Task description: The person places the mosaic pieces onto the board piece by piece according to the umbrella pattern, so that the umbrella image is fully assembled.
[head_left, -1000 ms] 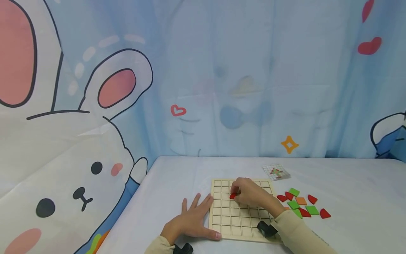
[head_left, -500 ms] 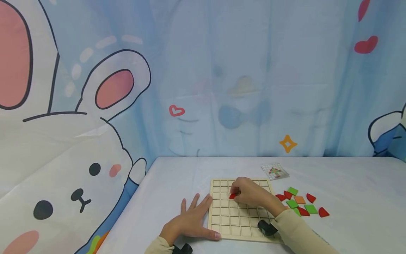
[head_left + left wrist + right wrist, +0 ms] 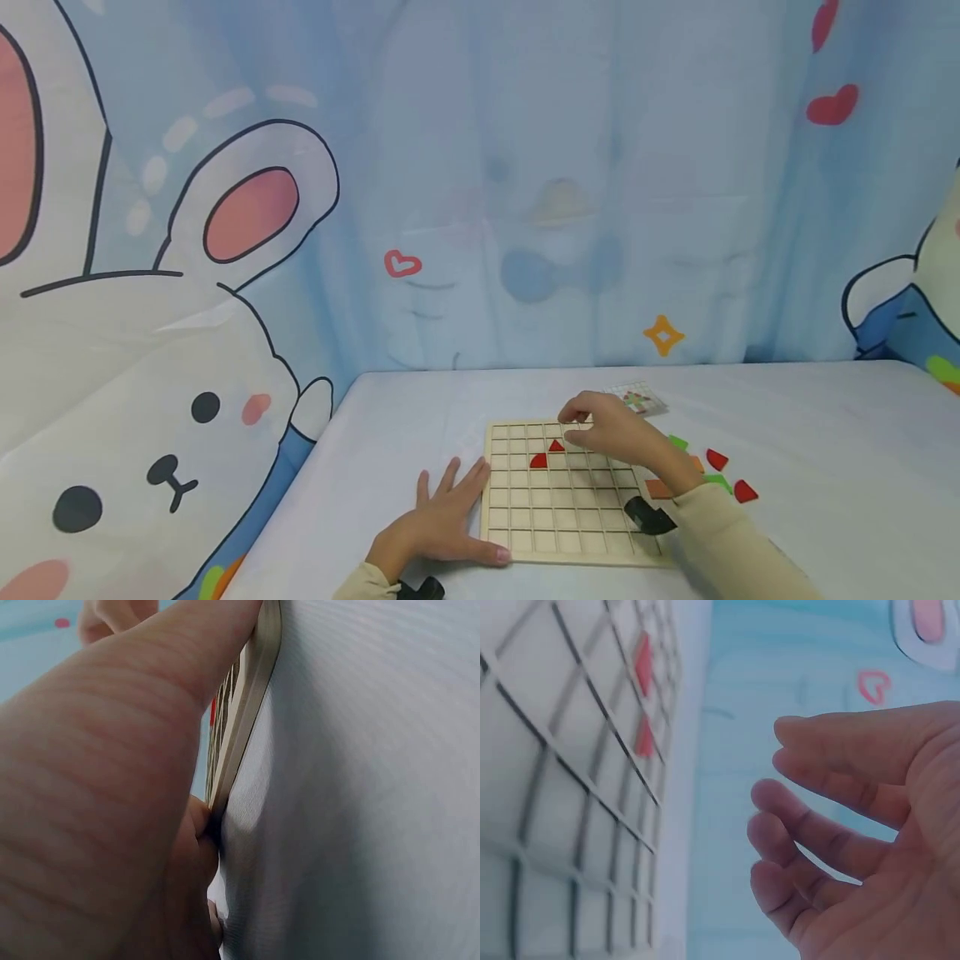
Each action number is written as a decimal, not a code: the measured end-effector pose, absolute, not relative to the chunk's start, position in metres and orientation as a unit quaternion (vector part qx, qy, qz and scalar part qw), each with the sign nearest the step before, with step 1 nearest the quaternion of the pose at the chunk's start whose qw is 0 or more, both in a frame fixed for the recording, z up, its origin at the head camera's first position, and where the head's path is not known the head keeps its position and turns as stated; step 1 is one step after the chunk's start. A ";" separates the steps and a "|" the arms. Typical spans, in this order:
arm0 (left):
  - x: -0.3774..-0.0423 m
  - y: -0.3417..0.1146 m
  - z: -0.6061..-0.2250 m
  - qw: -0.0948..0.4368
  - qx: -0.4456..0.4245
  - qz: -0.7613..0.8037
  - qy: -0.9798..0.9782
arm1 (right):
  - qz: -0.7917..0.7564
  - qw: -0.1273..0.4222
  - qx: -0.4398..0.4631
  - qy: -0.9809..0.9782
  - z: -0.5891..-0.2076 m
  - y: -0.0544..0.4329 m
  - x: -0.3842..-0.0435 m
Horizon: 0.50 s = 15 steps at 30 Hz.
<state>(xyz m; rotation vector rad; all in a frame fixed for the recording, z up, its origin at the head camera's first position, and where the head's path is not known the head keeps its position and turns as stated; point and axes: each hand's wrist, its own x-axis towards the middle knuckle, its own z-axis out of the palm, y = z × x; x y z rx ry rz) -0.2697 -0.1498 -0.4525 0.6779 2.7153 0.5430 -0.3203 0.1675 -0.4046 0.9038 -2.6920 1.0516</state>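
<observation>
Nearest, a beige sleeve and a black wrist camera lead up to the right arm, while the left hand rests on the white surface, its fingers straight and spread wide. Its thumb lies on the near left corner of a square wooden board, and its other digits reach the left edge. The board is ruled by raised strips into small square compartments. In its far left part sit two red inserts in diagonally neighbouring compartments: a quarter-round piece and, slightly farther and to the right, a triangular piece. The right hand hovers above the board's far right part, just beside the triangle; its fingers are loosely bent, with a clear gap between thumb and forefinger, as the right wrist view confirms. Right of the board, partly hidden by the forearm, lie loose red pieces, green pieces and orange pieces. Beyond the right hand, partly covered by it, is a card bearing a coloured pattern on a grid. Farthest stands a pale blue backdrop printed with a rabbit.
</observation>
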 end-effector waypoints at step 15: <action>-0.272 -0.147 -0.454 0.140 0.238 0.189 0.942 | 0.359 0.097 0.202 -0.906 -0.394 0.240 -0.321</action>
